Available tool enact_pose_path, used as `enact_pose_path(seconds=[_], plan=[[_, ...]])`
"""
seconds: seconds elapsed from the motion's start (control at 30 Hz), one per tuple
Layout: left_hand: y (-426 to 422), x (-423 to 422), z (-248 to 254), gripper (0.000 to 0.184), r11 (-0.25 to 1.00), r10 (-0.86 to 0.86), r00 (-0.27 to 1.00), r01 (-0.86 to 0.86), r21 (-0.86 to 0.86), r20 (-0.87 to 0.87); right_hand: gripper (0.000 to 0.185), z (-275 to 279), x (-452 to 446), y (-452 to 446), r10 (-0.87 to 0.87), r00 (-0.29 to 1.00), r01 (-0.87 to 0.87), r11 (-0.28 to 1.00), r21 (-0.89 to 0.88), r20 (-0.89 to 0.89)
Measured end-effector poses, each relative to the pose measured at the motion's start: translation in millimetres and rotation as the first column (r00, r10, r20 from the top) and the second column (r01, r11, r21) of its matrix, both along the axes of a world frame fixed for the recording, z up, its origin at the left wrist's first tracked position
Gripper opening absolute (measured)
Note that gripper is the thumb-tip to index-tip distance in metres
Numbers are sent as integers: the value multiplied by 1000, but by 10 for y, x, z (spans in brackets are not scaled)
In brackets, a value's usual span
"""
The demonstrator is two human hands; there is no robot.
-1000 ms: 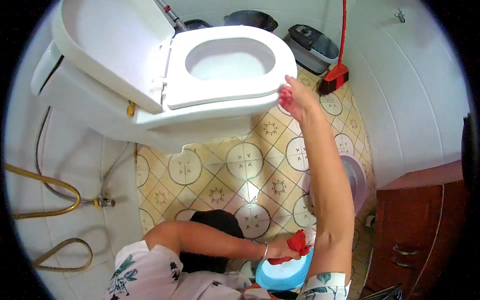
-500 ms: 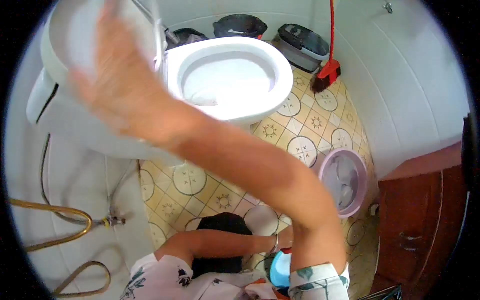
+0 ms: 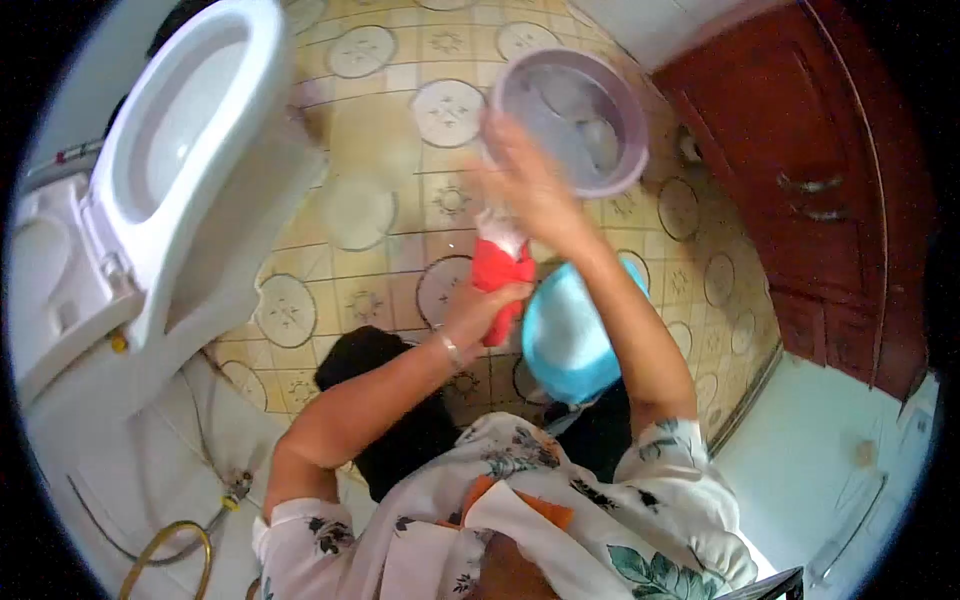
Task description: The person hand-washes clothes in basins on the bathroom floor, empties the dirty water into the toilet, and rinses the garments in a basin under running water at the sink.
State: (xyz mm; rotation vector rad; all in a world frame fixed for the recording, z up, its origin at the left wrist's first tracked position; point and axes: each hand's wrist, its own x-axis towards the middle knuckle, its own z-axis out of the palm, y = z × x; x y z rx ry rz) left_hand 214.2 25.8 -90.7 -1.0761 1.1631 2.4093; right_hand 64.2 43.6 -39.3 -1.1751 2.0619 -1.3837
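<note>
My left hand (image 3: pixel 490 308) is wrapped round the red handle of a brush (image 3: pixel 500 265), with whitish bristles pointing away from me. Just above those bristles is my right hand (image 3: pixel 535 190), blurred, its fingers looking stretched out and apart; I see nothing held in it. Whether it touches the bristles I cannot tell. Beyond it stands a pinkish-purple basin (image 3: pixel 637 165) holding cloudy water and pale objects I cannot make out. A light blue basin (image 3: pixel 570 385) with whitish contents sits on the floor, partly hidden under my right forearm.
The white toilet (image 3: pixel 235 150) stands at the left with its bowl uncovered. A dark red wooden cabinet (image 3: pixel 770 130) lines the right side. A gold hose (image 3: pixel 165 545) and a valve (image 3: pixel 238 490) are at lower left, above patterned floor tiles (image 3: pixel 450 110).
My view has turned down and right, away from the toilet. My right hand has come back from beside the toilet lid to the brush, which my left hand now holds out in front.
</note>
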Motion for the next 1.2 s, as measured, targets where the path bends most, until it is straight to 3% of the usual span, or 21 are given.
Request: enact_pose_path(seconds=[0.03, 0.07, 0.1, 0.13, 0.17, 0.2, 0.23, 0.27, 0.33, 0.47, 0.63, 0.67, 0.77, 0.83, 0.87, 0.97, 1.0, 1.03, 1.1, 1.17, 1.2], plan=[[-60, -32, 41, 30, 998, -63, 993, 60, 32, 102, 62, -332, -272, 673, -311, 945, 326, 926, 193, -102], [-66, -26, 57, 28, 998, -21, 996, 27, -57, 91, 60, -658, -425, 1381, -484, 827, 561, 742, 366, -286], [-61, -11, 35, 26, 989, 19, 997, -7, -146, 78, 71, -1040, -428, 2175, -446, 732, 677, 394, 622, -515], [-53, 18, 31, 26, 989, 6, 996, 7, -149, 91, 81, -1491, -303, 2982, -358, 710, 690, 180, 701, -607], [-61, 29, 56, 26, 994, 15, 991, -1, -106, 133, 85, -1592, -131, 3519, -420, 786, 539, 104, 836, -454], [-61, -17, 39, 26, 997, 33, 984, -19, -79, 176, 77, -1658, 3, 3721, -693, 701, 387, 173, 906, -167], [-64, -23, 45, 26, 997, 31, 982, -17, -74, 188, 69, -1683, 104, 3858, -858, 497, 252, 283, 925, 127], [-42, -21, 49, 26, 996, 47, 981, -32, -81, 188, 69, -1807, 223, 3989, -862, 489, 239, 278, 930, 132], [18, 14, 54, 27, 996, 65, 976, -51, -69, 210, 56, -2087, 395, 4158, -733, 122, 176, 679, 712, 669], [426, 119, 146, 32, 987, 101, 984, -81, -140, 145, 50, -2182, 497, 4296, -699, 189, 181, 715, 675, 690], [746, 414, 152, 39, 963, 186, 958, -134, -234, 219, 43, -1924, 848, 4027, -686, 52, 286, 706, 648, 726], [747, 461, 168, 40, 932, 270, 937, -197, -305, 219, 39, -1508, 836, 3654, -677, 5, 400, 676, 619, 736], [701, 669, 179, 34, 813, 456, 883, -363, -455, 109, 43, -946, 769, 3252, -680, 3, 350, 688, 636, 734], [589, 777, 314, 45, 650, 619, 782, -457, -607, 74, 40, -597, 704, 3030, -686, 66, 334, 700, 632, 725], [518, 775, 566, 50, 517, 536, 844, -295, -804, 35, 38, -400, 622, 2859, -692, 116, 324, 705, 631, 713], [483, 984, 1130, 55, 357, 549, 826, -373, -856, -131, 24, 360, 481, 2264, -694, 229, 427, 702, 570, 682], [502, 1169, 1210, 59, 478, 565, 814, -457, -750, -136, 16, 652, 461, 2049, -770, 237, 485, 622, 615, 592], [471, 1270, 1474, 59, 455, 591, 792, -482, -748, -152, 16, 860, 403, 1878, -756, 270, 471, 644, 603, 596], [320, 1346, 2069, 60, 555, 595, 804, -414, -721, -3, 13, 1319, 201, 1476, -720, 415, 361, 692, 625, 557], [110, 1421, 2556, 61, 588, 670, 741, -572, -571, -53, 11, 1777, 86, 1024, -730, 452, 388, 678, 624, 512], [18, 1486, 2752, 62, 611, 638, 768, -552, -567, -59, 11, 1972, 24, 782, -754, 457, 421, 651, 632, 472]])
